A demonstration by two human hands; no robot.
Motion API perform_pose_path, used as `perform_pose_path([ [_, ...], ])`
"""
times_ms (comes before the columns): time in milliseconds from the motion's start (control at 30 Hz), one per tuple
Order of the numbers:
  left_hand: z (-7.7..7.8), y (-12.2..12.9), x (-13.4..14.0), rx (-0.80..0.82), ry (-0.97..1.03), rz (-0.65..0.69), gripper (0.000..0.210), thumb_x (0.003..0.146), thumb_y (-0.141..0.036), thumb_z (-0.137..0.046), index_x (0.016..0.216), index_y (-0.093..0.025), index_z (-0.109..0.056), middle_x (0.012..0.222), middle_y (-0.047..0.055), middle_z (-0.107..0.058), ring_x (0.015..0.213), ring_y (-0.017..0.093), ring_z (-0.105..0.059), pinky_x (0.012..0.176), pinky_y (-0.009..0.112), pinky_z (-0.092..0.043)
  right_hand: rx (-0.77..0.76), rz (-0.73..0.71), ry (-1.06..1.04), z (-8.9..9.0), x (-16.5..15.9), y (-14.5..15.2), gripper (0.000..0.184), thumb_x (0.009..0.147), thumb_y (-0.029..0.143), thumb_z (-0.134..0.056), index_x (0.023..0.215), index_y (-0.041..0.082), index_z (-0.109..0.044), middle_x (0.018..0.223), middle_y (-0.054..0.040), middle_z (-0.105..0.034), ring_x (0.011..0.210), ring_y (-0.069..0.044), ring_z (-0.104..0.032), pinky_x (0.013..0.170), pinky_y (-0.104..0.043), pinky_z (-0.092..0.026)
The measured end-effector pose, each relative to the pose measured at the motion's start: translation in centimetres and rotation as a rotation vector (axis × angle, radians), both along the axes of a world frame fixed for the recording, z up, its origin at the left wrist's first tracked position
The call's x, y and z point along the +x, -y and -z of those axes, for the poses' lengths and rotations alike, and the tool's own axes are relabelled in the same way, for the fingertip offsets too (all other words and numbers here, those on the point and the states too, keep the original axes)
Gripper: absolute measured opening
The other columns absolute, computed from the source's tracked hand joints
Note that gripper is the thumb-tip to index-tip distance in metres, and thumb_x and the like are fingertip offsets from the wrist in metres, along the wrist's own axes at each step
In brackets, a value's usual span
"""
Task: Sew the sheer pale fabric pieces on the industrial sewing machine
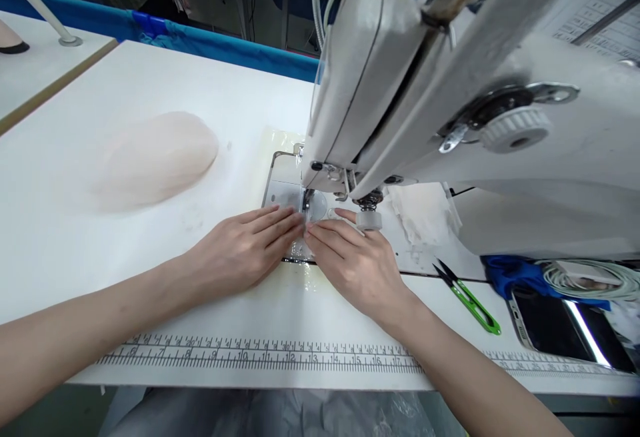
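My left hand [245,247] lies flat with stretched fingers on the metal bed plate [285,170] of a white sewing machine [370,70]. My right hand [353,257] rests opposite, fingers stretched towards the left fingertips, its index finger reaching apart behind a white round knob [369,220]. Both sets of fingertips meet just in front of the presser foot [306,200]. A clear, shiny film shows around and below them; whether any thin material lies under the fingers I cannot tell. Both thumbs are hidden.
A pale beige moulded cup [165,157] lies on the white table to the left. At right are folded whitish cloth [425,214], green thread snips [470,297], a phone [565,327] and a coiled cord [590,280]. A printed ruler [265,354] runs along the front edge.
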State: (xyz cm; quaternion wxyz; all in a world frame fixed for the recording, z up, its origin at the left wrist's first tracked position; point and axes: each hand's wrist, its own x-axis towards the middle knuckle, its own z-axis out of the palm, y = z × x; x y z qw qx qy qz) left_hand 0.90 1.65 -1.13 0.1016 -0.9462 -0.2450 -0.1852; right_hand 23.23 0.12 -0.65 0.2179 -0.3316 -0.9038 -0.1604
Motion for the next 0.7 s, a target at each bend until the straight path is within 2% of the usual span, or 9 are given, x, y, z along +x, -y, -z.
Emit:
perform_pose_path([
  [167, -0.1, 0.6, 0.0, 0.061, -0.024, 0.007, 0.031, 0.093, -0.01, -0.047, 0.119, -0.004, -0.064, 0.123, 0.014, -0.066, 0.114, 0.025, -0.064, 0.096, 0.035, -0.057, -0.014, -0.007, 0.014, 0.1, 0.0, 0.3, 0.02, 0.092, 0.008, -0.054, 0.103, 0.013, -0.07, 0.111, -0.0059, -0.073, 0.095, -0.016, -0.067, 0.099, -0.037, -0.049],
  [333, 0.0, -0.3, 0.2, 0.089, -0.04, -0.013, 0.032, 0.096, -0.014, -0.043, 0.117, -0.006, -0.065, 0.123, 0.012, -0.066, 0.114, 0.024, -0.064, 0.097, 0.036, -0.057, -0.007, -0.001, -0.012, 0.3, -0.1, 0.2, 0.017, 0.092, 0.011, -0.057, 0.103, 0.012, -0.071, 0.108, -0.0055, -0.074, 0.089, -0.015, -0.068, 0.101, -0.037, -0.047],
  [500, -0.3, -0.1, 0.3, 0.033, 0.002, -0.052, 0.033, 0.097, -0.025, -0.047, 0.118, -0.007, -0.065, 0.121, 0.013, -0.067, 0.113, 0.026, -0.064, 0.101, 0.042, -0.054, -0.029, 0.031, -0.02, 0.3, -0.2, 0.1, 0.018, 0.094, 0.015, -0.056, 0.103, 0.013, -0.071, 0.108, -0.0048, -0.074, 0.081, -0.015, -0.068, 0.103, -0.039, -0.046],
  [700, -0.4, 0.6, 0.2, 0.029, 0.021, -0.076, 0.032, 0.095, -0.024, -0.051, 0.115, -0.005, -0.067, 0.117, 0.015, -0.069, 0.109, 0.027, -0.067, 0.098, 0.041, -0.056, -0.108, 0.05, -0.08, 0.4, -0.2, 0.2, 0.02, 0.096, 0.023, -0.055, 0.103, 0.014, -0.072, 0.107, -0.0023, -0.074, 0.085, -0.016, -0.07, 0.107, -0.041, -0.043],
])
